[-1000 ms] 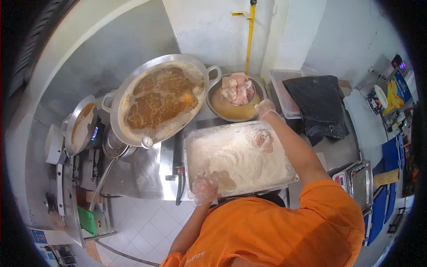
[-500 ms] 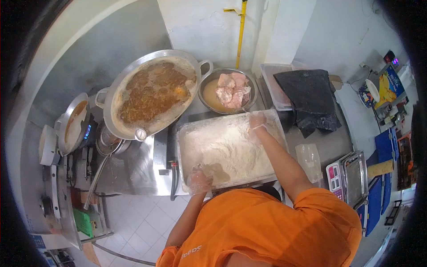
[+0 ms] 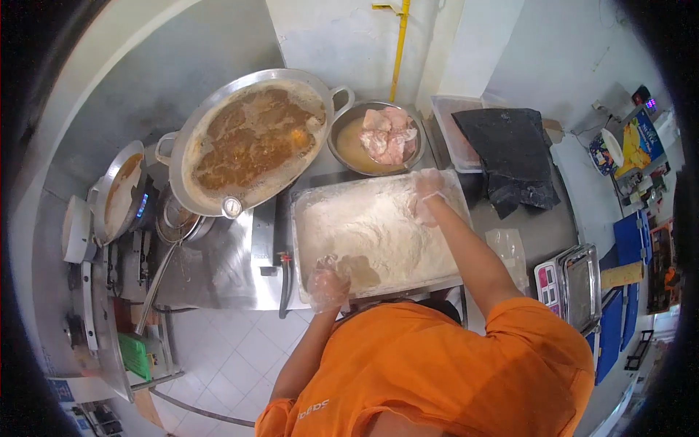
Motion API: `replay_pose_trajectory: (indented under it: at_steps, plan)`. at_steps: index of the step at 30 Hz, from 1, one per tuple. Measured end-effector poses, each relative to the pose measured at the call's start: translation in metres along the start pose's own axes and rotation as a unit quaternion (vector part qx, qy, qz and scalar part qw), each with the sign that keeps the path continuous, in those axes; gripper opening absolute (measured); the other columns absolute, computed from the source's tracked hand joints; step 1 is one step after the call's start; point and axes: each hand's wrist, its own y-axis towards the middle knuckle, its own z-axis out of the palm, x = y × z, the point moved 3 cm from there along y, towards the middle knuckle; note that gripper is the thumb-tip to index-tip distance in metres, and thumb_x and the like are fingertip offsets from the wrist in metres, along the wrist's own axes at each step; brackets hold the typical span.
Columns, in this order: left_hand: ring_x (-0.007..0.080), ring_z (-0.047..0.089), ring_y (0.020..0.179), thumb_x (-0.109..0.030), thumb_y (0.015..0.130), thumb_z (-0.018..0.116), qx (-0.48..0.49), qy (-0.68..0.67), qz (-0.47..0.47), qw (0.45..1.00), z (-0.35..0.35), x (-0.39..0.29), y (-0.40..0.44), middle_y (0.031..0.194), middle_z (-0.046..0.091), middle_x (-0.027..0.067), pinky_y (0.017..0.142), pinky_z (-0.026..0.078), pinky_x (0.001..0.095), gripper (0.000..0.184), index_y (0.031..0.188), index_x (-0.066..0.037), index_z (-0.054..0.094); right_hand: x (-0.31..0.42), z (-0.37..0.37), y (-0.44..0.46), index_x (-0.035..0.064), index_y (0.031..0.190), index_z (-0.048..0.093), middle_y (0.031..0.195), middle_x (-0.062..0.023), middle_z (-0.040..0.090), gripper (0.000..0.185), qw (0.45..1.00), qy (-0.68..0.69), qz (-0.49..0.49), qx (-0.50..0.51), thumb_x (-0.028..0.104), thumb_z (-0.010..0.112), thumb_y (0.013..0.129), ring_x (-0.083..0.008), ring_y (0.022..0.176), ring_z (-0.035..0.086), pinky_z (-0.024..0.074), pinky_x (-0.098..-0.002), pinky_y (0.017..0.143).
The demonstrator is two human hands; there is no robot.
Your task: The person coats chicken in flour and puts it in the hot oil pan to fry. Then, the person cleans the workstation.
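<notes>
A large metal tray (image 3: 296, 240) of pale flour (image 3: 371, 233) lies in front of me on the counter. At its near left corner is my left hand (image 3: 329, 285), in a clear plastic glove, fingers curled in over the edge. My right hand (image 3: 429, 186), gloved too and dusted with flour, is at the back rim near the right corner. Its fingertips are blurred against the rim, so their grip does not show. Behind the tray a steel bowl (image 3: 335, 151) holds pieces of raw pink meat (image 3: 389, 135) in cloudy liquid.
Left of the bowl, a big two-handled pan (image 3: 177, 186) of bubbling brown oil has a dial thermometer (image 3: 231, 207) at its rim. A long-handled strainer (image 3: 175, 218) lies left. Rightward are a black plastic bag (image 3: 507, 153), a clear bag (image 3: 506, 251) and a scale (image 3: 547, 284).
The whole view has shifted slightly, lifting the counter in the picture. My right hand has moved a little right and back along the tray's rim. My left hand stays at its corner.
</notes>
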Motion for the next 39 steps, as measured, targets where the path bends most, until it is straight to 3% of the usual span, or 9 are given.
replay_pose_trajectory:
  at_steps: [4, 9, 15, 21, 25, 30, 33, 36, 39]
  plan:
    - [0.0331, 0.064, 0.094, -0.041, 0.079, 0.068, 0.032, 0.024, 0.01, 0.999, -0.008, -0.004, 0.014, 0.102, 0.065, 0.0177, 0.081, 0.052, 0.0433, 0.043, 0.106, -0.007, 0.066, -0.051, -0.011, -0.024, 0.0011, 0.09, 0.067, 0.099, -0.0233, 0.066, 0.048, 0.994, -0.095, -0.031, -0.035, 0.048, 0.067, 0.079, -0.0399, 0.092, 0.064, 0.0498, -0.0478, 0.081]
    - [0.0326, 0.063, 0.099, -0.042, 0.079, 0.068, 0.083, 0.051, -0.009, 0.995, -0.013, -0.011, 0.033, 0.105, 0.065, 0.0178, 0.085, 0.052, 0.0426, 0.047, 0.111, -0.007, 0.065, -0.029, -0.1, -0.1, 0.0021, 0.096, 0.069, 0.098, -0.0218, 0.068, 0.052, 0.998, -0.045, -0.043, -0.001, 0.051, 0.065, 0.08, -0.0396, 0.099, 0.063, 0.0489, -0.0476, 0.088]
    - [0.0323, 0.064, 0.101, -0.047, 0.079, 0.068, 0.13, 0.097, -0.029, 0.986, -0.009, -0.012, 0.037, 0.108, 0.065, 0.0187, 0.085, 0.052, 0.0422, 0.053, 0.114, -0.008, 0.064, -0.009, -0.135, -0.107, 0.0032, 0.094, 0.069, 0.095, -0.0206, 0.068, 0.041, 0.963, -0.212, -0.094, 0.141, 0.043, 0.063, 0.083, -0.0384, 0.094, 0.065, 0.0502, -0.0469, 0.085]
    - [0.0324, 0.066, 0.09, -0.051, 0.078, 0.068, 0.115, 0.102, -0.015, 0.988, -0.002, -0.005, 0.034, 0.101, 0.066, 0.0182, 0.08, 0.054, 0.0423, 0.06, 0.114, -0.004, 0.062, 0.061, -0.166, -0.021, 0.0038, 0.085, 0.069, 0.091, -0.0207, 0.068, 0.02, 0.963, -0.213, -0.163, 0.041, 0.016, 0.054, 0.088, -0.0372, 0.087, 0.068, 0.0541, -0.0446, 0.077]
    - [0.0322, 0.066, 0.091, -0.054, 0.077, 0.068, 0.162, 0.109, -0.037, 0.98, -0.002, -0.008, 0.037, 0.101, 0.066, 0.0168, 0.08, 0.054, 0.0425, 0.064, 0.114, -0.003, 0.062, 0.099, -0.131, 0.076, 0.0076, 0.086, 0.071, 0.092, -0.0169, 0.07, 0.016, 0.928, -0.259, -0.267, -0.004, 0.011, 0.056, 0.087, -0.0327, 0.092, 0.069, 0.0553, -0.0453, 0.077]
    - [0.0334, 0.067, 0.086, -0.058, 0.078, 0.065, 0.195, 0.177, -0.053, 0.963, 0.02, 0.003, 0.028, 0.097, 0.065, 0.0159, 0.076, 0.055, 0.041, 0.067, 0.113, -0.002, 0.061, 0.142, -0.08, 0.129, 0.0087, 0.094, 0.074, 0.098, -0.0174, 0.071, 0.019, 0.904, -0.367, -0.205, 0.074, 0.014, 0.057, 0.086, -0.0299, 0.092, 0.071, 0.0574, -0.0383, 0.075]
    - [0.0323, 0.067, 0.085, -0.058, 0.08, 0.063, 0.061, 0.175, 0.07, 0.98, 0.013, -0.003, 0.014, 0.1, 0.065, 0.0171, 0.075, 0.055, 0.0415, 0.067, 0.114, -0.001, 0.06, 0.148, -0.068, 0.14, 0.0077, 0.096, 0.075, 0.098, -0.0185, 0.071, 0.02, 0.895, -0.379, -0.197, 0.128, 0.015, 0.06, 0.084, -0.0296, 0.094, 0.071, 0.0579, -0.0377, 0.074]
    - [0.0326, 0.064, 0.095, -0.055, 0.082, 0.062, 0.309, 0.081, -0.098, 0.943, 0.0, -0.012, 0.021, 0.109, 0.063, 0.0182, 0.079, 0.053, 0.0443, 0.064, 0.119, -0.003, 0.058, 0.112, -0.051, 0.159, 0.01, 0.092, 0.076, 0.095, -0.0156, 0.073, 0.019, 0.841, -0.409, -0.322, 0.147, 0.017, 0.063, 0.081, -0.0289, 0.092, 0.072, 0.0574, -0.0389, 0.074]
    - [0.0322, 0.063, 0.097, -0.052, 0.083, 0.062, 0.272, 0.085, -0.105, 0.953, -0.001, -0.015, 0.021, 0.111, 0.061, 0.0184, 0.08, 0.052, 0.0456, 0.06, 0.12, -0.005, 0.059, 0.117, -0.068, 0.136, 0.0125, 0.086, 0.076, 0.093, -0.0135, 0.073, 0.016, 0.819, -0.384, -0.35, 0.241, 0.021, 0.064, 0.078, -0.0291, 0.085, 0.072, 0.0554, -0.0426, 0.071]
